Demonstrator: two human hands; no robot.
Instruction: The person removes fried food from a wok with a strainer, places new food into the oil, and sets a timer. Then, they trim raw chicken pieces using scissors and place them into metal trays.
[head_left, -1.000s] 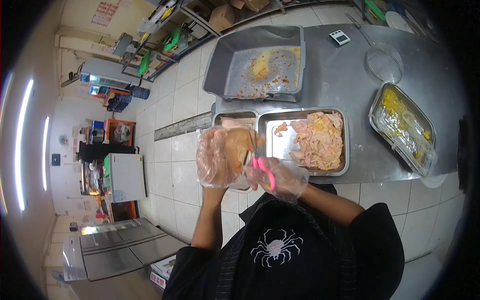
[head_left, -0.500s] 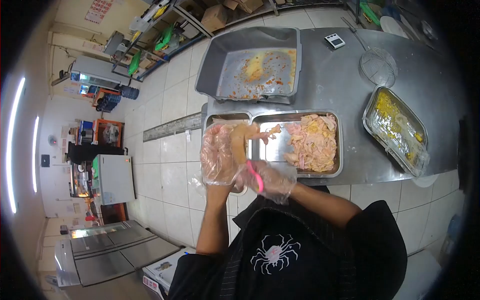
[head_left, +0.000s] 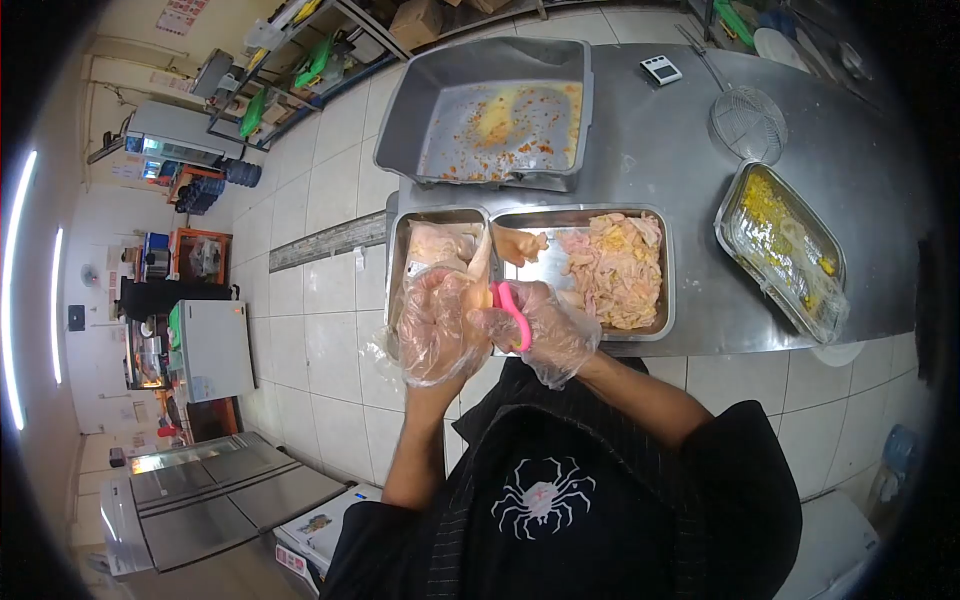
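Note:
My left hand (head_left: 440, 325), in a clear plastic glove, is closed around a piece of raw chicken (head_left: 518, 246) whose far end points toward the right-hand tray. My gloved right hand (head_left: 550, 330) grips pink-handled scissors (head_left: 512, 312) close against the left hand. The blades are mostly hidden by the chicken and fingers. Beyond my left hand, a narrow metal tray (head_left: 396, 265) holds more raw chicken (head_left: 440, 243). A wider metal tray (head_left: 668, 275) has a heap of pale raw chicken skin or trimmings (head_left: 620, 272) on its right side.
A large grey tub (head_left: 583, 120) with orange bits and liquid stands behind the trays. To the right lie a plastic-wrapped tray (head_left: 733, 235) of yellow food, a wire strainer (head_left: 750, 125) and a small digital device (head_left: 661, 69) on the steel table (head_left: 640, 150).
Both hands have drawn closer together, with the scissors now against the chicken beside my left hand. The view has shifted slightly, and more of the narrow tray's chicken shows.

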